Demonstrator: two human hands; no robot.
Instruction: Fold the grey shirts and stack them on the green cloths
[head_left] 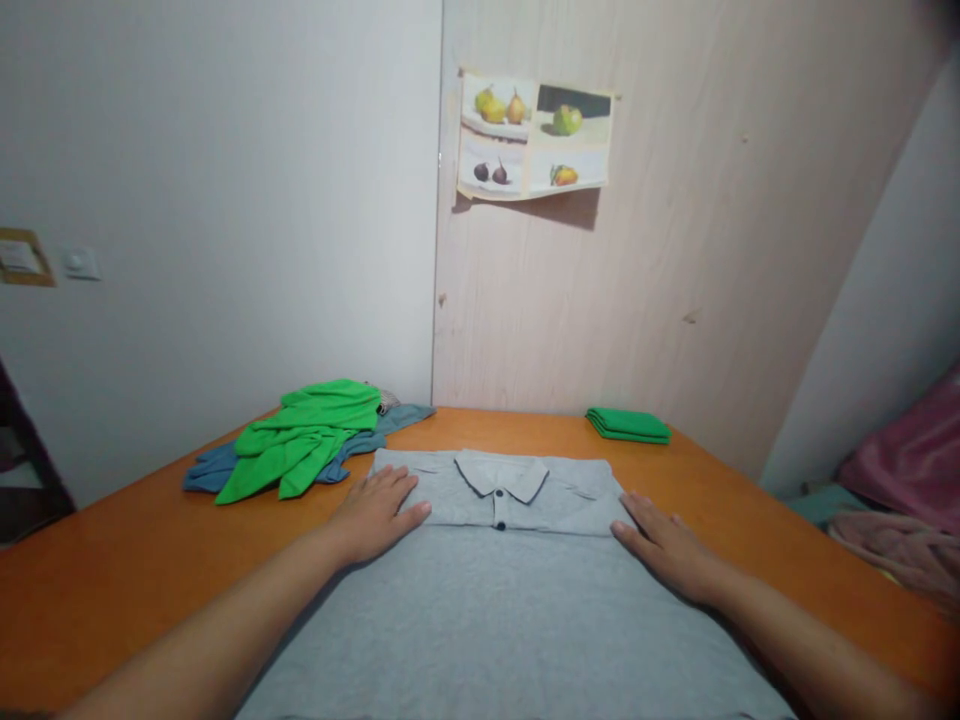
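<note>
A grey polo shirt (495,600) lies flat on the orange table (112,570), collar pointing away from me, its sleeves folded in. My left hand (375,515) rests flat on the shirt's left shoulder, fingers stretched out. My right hand (664,545) lies flat on the right shoulder edge, fingers also extended. Neither hand holds anything.
A loose pile of green (307,435) and blue clothes (217,465) sits at the table's far left. A folded green garment (628,424) lies at the far right by the wooden wall. Pink bedding (911,470) is off to the right.
</note>
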